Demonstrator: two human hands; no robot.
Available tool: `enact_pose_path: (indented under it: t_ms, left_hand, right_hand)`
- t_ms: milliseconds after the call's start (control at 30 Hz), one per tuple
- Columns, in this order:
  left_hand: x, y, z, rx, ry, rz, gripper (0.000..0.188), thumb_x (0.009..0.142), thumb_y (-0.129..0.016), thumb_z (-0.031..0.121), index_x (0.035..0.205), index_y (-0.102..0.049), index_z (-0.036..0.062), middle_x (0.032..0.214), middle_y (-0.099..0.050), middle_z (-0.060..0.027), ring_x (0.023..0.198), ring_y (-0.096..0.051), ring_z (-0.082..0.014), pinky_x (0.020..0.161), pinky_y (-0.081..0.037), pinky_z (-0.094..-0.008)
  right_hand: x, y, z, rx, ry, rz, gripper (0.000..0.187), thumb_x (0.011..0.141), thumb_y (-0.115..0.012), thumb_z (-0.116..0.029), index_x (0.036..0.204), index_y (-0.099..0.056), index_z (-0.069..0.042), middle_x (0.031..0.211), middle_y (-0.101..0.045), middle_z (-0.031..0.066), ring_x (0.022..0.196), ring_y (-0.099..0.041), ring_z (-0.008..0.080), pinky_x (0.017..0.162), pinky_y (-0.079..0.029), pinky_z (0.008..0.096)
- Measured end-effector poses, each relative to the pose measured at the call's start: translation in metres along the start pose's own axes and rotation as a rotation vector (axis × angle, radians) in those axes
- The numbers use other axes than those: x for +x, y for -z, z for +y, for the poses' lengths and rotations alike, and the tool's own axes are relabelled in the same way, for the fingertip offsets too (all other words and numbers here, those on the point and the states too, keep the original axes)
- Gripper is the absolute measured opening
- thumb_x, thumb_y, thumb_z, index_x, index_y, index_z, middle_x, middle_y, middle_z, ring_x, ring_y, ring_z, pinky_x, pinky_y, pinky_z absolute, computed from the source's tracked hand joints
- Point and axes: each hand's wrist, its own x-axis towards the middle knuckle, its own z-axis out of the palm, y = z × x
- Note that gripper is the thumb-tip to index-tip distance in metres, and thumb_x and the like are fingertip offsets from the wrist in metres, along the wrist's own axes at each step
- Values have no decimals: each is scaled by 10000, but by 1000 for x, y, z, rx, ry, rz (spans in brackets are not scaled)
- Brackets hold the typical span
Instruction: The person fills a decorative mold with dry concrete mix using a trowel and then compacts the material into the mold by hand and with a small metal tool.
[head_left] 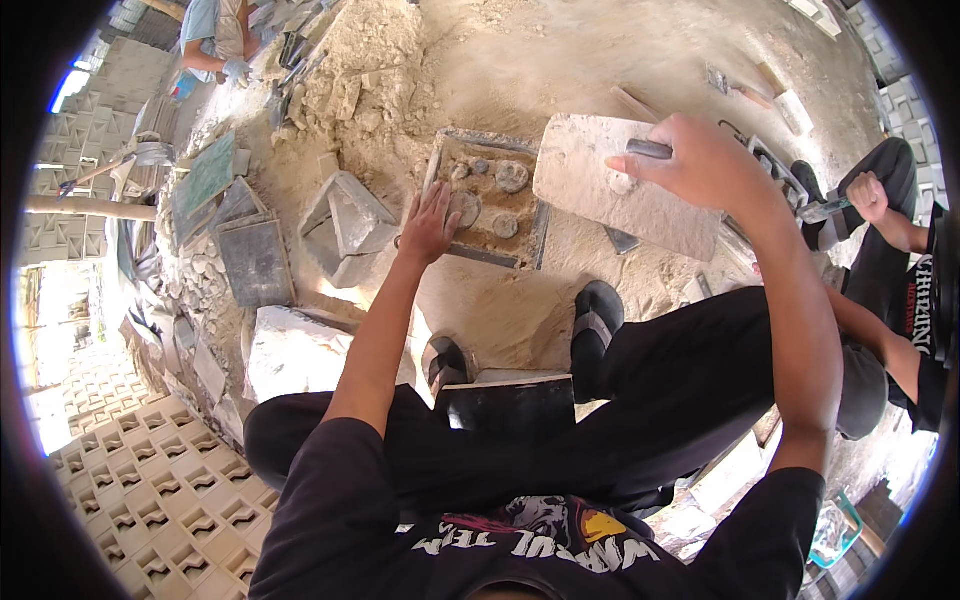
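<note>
In front of me on the ground lies a square, dark-rimmed mould (541, 232). Brown sandy material and several round grey knobs (512, 178) fill its inside. My left hand (430, 225) rests on the mould's left side, fingers stretched out and nearly together, their tips by a round knob. Above and right of the mould, my right hand (695, 165) grips the dark handle of a broad, dust-covered plasterer's float (585, 165). The float's pale plate is raised and covers part of the ground beside the mould's right rim.
A triangular cement block form (352, 215) stands left of the mould, with dark flat plates (254, 262) farther left. Heaped sand (385, 60) lies beyond. A co-worker (890, 220) sits close at right holding a tool; another person (212, 40) crouches far left. Patterned blocks (160, 490) line the lower left.
</note>
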Motion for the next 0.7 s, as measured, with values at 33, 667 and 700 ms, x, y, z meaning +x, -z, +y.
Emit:
enact_pose_path:
  t_ms: [33,667,700]
  left_hand:
    - [-8,1,1,-13,18,-9,629,1008,-439,384,1512,-283,41,1533,-365,-161,1454,-282,-289,1197,-202,-461]
    - [-65,-25,94,-71,46,102,556,965,-522,361,1323,-468,-60,1340,-491,-248,1304,-425,-384,1168,-248,-502]
    - [-59,-24,111,-172,9,115,500,966,-523,336,1282,-499,-50,1295,-515,-235,1265,-451,-378,1159,-260,-509]
  right_hand:
    - [0,0,-1,6,4,4,551,864,-677,-532,714,-677,-2,513,-498,113,476,-485,218,522,-394,382]
    - [-17,-8,20,-81,-30,8,646,832,-664,-597,676,-636,29,540,-519,144,508,-522,259,534,-415,409]
    - [-18,-7,21,-90,-45,-3,664,820,-666,-603,674,-633,44,577,-566,177,541,-575,298,564,-450,427]
